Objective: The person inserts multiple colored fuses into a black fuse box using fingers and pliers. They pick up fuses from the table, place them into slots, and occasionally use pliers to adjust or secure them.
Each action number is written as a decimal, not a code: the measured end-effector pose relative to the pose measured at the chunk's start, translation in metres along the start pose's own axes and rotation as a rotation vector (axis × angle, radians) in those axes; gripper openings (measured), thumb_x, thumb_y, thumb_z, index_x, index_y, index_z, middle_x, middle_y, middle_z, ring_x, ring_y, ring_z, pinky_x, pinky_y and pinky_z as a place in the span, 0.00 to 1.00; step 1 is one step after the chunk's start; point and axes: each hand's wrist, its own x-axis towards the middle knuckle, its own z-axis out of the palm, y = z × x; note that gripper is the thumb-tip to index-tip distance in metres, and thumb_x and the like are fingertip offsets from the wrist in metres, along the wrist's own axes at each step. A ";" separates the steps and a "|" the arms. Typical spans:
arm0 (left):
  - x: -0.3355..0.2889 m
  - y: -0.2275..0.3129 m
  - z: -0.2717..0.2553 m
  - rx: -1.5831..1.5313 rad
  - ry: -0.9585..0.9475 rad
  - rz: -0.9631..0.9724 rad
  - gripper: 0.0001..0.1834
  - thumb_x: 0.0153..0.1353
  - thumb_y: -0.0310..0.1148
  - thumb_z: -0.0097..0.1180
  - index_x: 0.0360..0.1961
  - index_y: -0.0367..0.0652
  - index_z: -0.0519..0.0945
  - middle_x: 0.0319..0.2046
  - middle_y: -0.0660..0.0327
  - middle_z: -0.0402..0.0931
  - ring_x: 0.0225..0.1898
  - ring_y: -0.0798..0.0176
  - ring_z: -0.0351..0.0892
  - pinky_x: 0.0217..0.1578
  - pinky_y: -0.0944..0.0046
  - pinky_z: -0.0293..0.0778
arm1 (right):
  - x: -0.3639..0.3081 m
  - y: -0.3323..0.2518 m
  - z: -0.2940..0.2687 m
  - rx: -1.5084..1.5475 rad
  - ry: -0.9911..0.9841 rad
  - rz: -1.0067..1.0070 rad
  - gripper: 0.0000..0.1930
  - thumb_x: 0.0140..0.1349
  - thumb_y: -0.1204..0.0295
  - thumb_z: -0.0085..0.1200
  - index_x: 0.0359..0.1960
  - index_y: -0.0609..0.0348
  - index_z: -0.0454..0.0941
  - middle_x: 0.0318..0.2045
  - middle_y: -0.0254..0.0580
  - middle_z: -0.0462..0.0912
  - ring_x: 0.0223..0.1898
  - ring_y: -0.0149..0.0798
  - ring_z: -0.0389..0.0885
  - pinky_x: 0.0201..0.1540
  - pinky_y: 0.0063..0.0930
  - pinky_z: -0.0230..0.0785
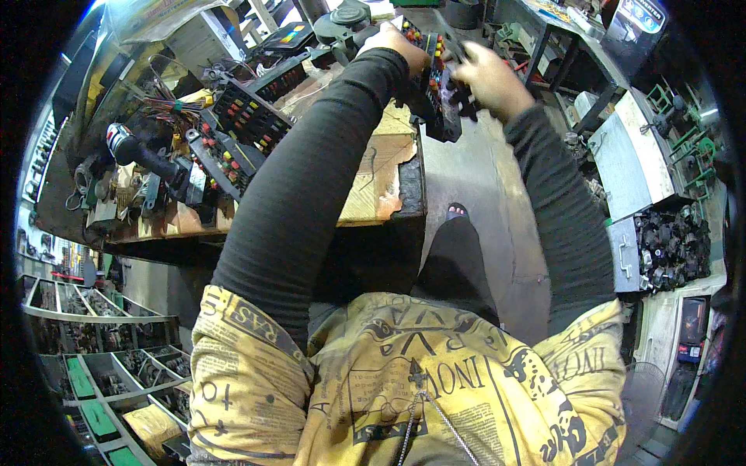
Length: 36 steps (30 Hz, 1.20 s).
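My left hand (pixel 396 48) is closed on the upper left side of a black fuse box (pixel 444 116), which carries rows of red, yellow and other coloured fuses. The box is held tilted beyond the bench's right edge, above the floor. At its right side my right hand (pixel 493 81) is bent round a dark slim tool (pixel 452 37) that points up and away; motion blur hides its exact kind. Left of my left arm, more fuse boxes (pixel 250 116) with coloured fuses lie on the workbench (pixel 381 175), whose covering is torn.
A black-handled tool with a red-and-silver end (pixel 132 147) and loose wires (pixel 175 105) crowd the bench's left. Divided parts bins (pixel 101 314) stand lower left. At right are a metal-legged table (pixel 575 31) and a tray of black parts (pixel 674 248). My foot (pixel 457 210) is on the floor.
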 end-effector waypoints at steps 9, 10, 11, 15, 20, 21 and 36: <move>0.027 -0.052 -0.034 -0.660 -0.303 0.238 0.37 0.50 0.50 0.74 0.53 0.32 0.78 0.40 0.55 0.84 0.35 0.64 0.85 0.39 0.64 0.81 | -0.051 0.026 0.079 -0.007 0.376 0.052 0.37 0.48 0.52 0.76 0.47 0.68 0.68 0.37 0.54 0.86 0.41 0.46 0.87 0.45 0.36 0.78; 0.024 -0.056 -0.038 -0.692 -0.292 0.232 0.37 0.50 0.49 0.74 0.53 0.32 0.78 0.40 0.55 0.84 0.35 0.65 0.85 0.39 0.64 0.81 | -0.049 0.028 0.079 0.017 0.386 0.093 0.37 0.48 0.53 0.76 0.47 0.68 0.68 0.37 0.54 0.85 0.40 0.46 0.87 0.44 0.36 0.78; 0.021 -0.059 -0.043 -0.728 -0.311 0.222 0.38 0.50 0.48 0.74 0.55 0.31 0.77 0.41 0.54 0.83 0.35 0.65 0.85 0.39 0.64 0.81 | -0.046 0.030 0.077 0.053 0.398 0.105 0.37 0.48 0.53 0.76 0.47 0.68 0.68 0.37 0.54 0.85 0.40 0.46 0.87 0.44 0.36 0.78; -0.007 -0.059 -0.050 -0.845 -0.229 0.143 0.42 0.49 0.43 0.76 0.60 0.30 0.72 0.44 0.52 0.82 0.38 0.65 0.84 0.41 0.65 0.81 | -0.038 0.052 0.060 0.175 0.414 0.139 0.35 0.49 0.56 0.75 0.46 0.67 0.68 0.38 0.55 0.84 0.39 0.44 0.87 0.43 0.34 0.78; -0.032 -0.044 -0.040 -0.587 -0.186 0.196 0.46 0.49 0.43 0.77 0.63 0.31 0.68 0.48 0.48 0.82 0.45 0.62 0.83 0.48 0.64 0.79 | -0.026 0.076 0.047 0.591 0.347 0.279 0.26 0.56 0.69 0.72 0.48 0.62 0.67 0.36 0.42 0.81 0.36 0.39 0.85 0.38 0.29 0.78; -0.036 -0.043 -0.037 -0.544 -0.156 0.237 0.45 0.50 0.40 0.76 0.65 0.33 0.66 0.46 0.50 0.81 0.42 0.63 0.83 0.44 0.64 0.79 | -0.027 0.077 0.047 0.683 0.322 0.301 0.26 0.56 0.70 0.71 0.49 0.61 0.66 0.37 0.42 0.81 0.36 0.38 0.85 0.37 0.31 0.79; -0.094 -0.050 -0.018 -0.127 -0.068 0.515 0.41 0.55 0.35 0.69 0.68 0.44 0.64 0.45 0.43 0.78 0.47 0.47 0.80 0.50 0.53 0.75 | -0.049 0.085 0.051 0.665 0.348 0.319 0.22 0.63 0.72 0.64 0.52 0.57 0.64 0.38 0.38 0.80 0.38 0.35 0.84 0.29 0.36 0.79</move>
